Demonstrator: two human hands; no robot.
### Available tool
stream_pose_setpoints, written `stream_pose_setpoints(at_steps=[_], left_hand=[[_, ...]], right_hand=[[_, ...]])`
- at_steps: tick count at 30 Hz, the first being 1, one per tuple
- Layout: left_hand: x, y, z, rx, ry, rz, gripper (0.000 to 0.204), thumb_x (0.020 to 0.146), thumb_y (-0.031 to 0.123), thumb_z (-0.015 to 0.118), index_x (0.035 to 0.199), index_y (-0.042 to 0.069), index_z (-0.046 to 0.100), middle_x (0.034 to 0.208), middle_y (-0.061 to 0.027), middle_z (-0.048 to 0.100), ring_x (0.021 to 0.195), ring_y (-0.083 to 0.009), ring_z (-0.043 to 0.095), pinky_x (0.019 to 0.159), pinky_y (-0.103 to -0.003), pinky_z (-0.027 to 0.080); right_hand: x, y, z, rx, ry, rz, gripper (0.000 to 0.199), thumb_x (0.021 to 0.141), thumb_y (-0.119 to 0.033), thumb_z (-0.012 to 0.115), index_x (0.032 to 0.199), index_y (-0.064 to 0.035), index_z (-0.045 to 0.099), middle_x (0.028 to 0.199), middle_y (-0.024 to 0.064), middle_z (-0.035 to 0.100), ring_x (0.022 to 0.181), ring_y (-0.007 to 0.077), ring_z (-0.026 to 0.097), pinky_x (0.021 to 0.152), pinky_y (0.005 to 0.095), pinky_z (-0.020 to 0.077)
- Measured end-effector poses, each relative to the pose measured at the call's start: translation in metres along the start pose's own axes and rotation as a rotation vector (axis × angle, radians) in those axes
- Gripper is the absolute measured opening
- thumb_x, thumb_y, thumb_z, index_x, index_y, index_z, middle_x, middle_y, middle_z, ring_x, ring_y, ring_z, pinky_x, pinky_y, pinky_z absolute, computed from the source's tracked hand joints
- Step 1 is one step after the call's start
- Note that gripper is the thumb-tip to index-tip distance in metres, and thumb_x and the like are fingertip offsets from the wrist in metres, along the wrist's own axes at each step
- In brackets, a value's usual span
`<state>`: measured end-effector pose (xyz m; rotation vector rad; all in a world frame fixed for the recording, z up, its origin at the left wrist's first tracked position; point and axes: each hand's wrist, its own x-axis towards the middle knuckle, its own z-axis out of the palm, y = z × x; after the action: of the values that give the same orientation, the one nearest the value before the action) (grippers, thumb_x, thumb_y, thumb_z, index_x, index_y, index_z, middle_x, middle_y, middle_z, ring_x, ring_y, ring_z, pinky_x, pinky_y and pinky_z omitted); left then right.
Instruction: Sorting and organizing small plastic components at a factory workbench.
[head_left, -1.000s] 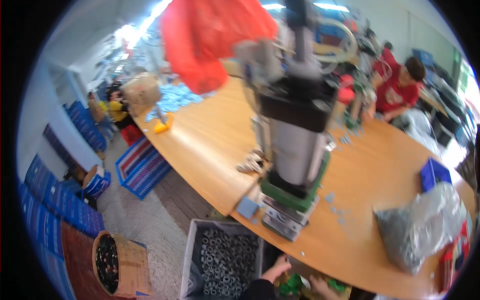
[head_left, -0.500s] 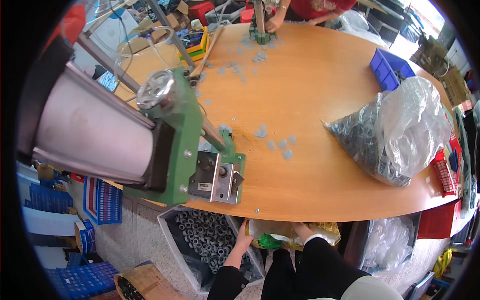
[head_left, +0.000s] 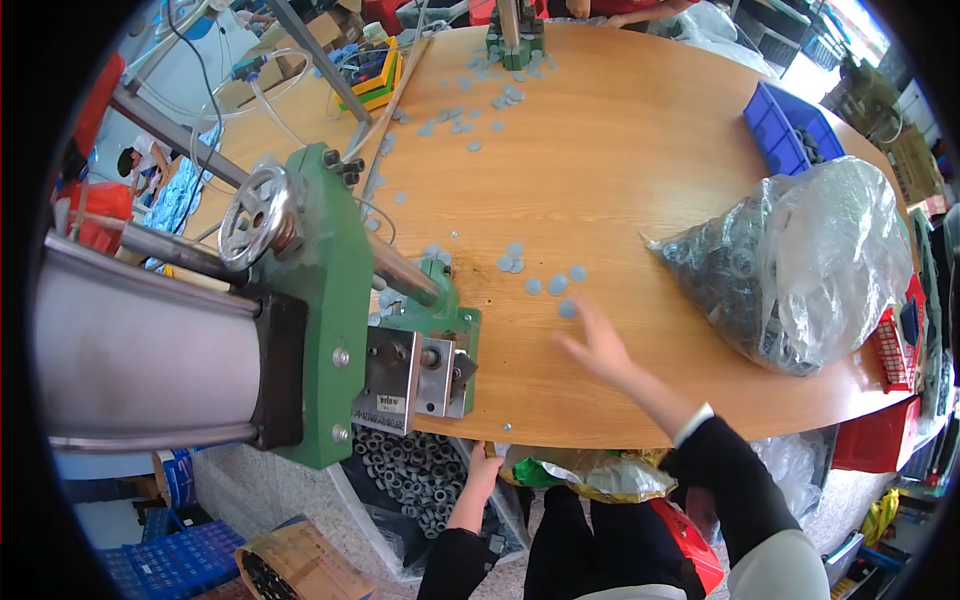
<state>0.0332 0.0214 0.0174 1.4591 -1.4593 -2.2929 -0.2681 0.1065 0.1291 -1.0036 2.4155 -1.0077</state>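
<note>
My right hand [head_left: 605, 350] reaches over the table with its fingers spread, holding nothing. Its fingertips are close to a flat grey disc [head_left: 568, 309]; several more grey discs [head_left: 557, 285] lie just beyond. At the table's near edge my left hand [head_left: 482, 472] is closed, with a bit of gold showing at its fingertips, on the left edge of a gold and green plastic bag [head_left: 622, 477]. That bag hangs open above my lap, below the table edge. To the left stands a green press [head_left: 335, 300] with a handwheel and a metal block at its foot.
A clear bag of dark rings [head_left: 740, 270] sits on the right of the wooden table [head_left: 600, 180], before a blue bin [head_left: 790, 130]. A crate of grey rings [head_left: 410, 480] stands below left. Another person's hand [head_left: 580, 8] is at the far edge, near a second green press [head_left: 515, 45].
My right hand has left the gold bag and come up over the table toward the grey discs. My left hand has stayed at the table edge. The view has shifted slightly.
</note>
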Motion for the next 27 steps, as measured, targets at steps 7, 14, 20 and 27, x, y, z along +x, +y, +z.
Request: stream_pose_setpoints(at_steps=[7,14,20,27], left_hand=[[-0.01,0.002,0.007,-0.021,0.028,-0.072,0.068,0.059,-0.012,0.046,0.124,0.003,0.034,0.107,-0.0069,0.047,0.096,-0.0176,0.047,0.077,-0.026,0.04],[-0.014,0.01,0.012,0.009,0.032,-0.059,0.066,0.06,-0.012,0.047,0.123,0.002,0.035,0.115,-0.0093,0.044,0.104,-0.0195,0.045,0.085,-0.027,0.036],[-0.005,0.004,0.016,0.036,0.037,-0.048,0.065,0.059,-0.011,0.048,0.122,0.002,0.035,0.11,-0.0101,0.047,0.101,-0.0202,0.046,0.083,-0.027,0.037],[-0.01,0.011,0.019,0.03,0.058,-0.075,0.066,0.058,-0.011,0.047,0.121,0.001,0.036,0.109,-0.0108,0.047,0.1,-0.0221,0.047,0.083,-0.027,0.037]], right_hand=[[0.137,0.023,0.037,-0.24,0.177,-0.253,0.076,0.077,-0.052,0.047,0.128,0.0014,0.028,0.136,0.0205,0.019,0.128,0.0322,0.013,0.106,0.0382,0.0091],[0.134,0.023,0.047,-0.244,-0.223,-0.673,0.065,0.079,-0.044,0.048,0.127,-0.0018,0.033,0.136,0.0147,0.025,0.127,0.0305,0.018,0.106,0.0374,0.0137],[0.005,0.03,0.014,-0.159,-0.474,-0.802,0.058,0.078,-0.034,0.054,0.122,0.0018,0.038,0.133,0.0199,0.028,0.125,0.0319,0.024,0.103,0.0432,0.0184],[-0.141,0.015,0.032,0.047,-0.616,-0.794,0.046,0.077,-0.023,0.054,0.116,0.0009,0.044,0.129,0.0199,0.034,0.123,0.0311,0.029,0.102,0.0419,0.0234]])
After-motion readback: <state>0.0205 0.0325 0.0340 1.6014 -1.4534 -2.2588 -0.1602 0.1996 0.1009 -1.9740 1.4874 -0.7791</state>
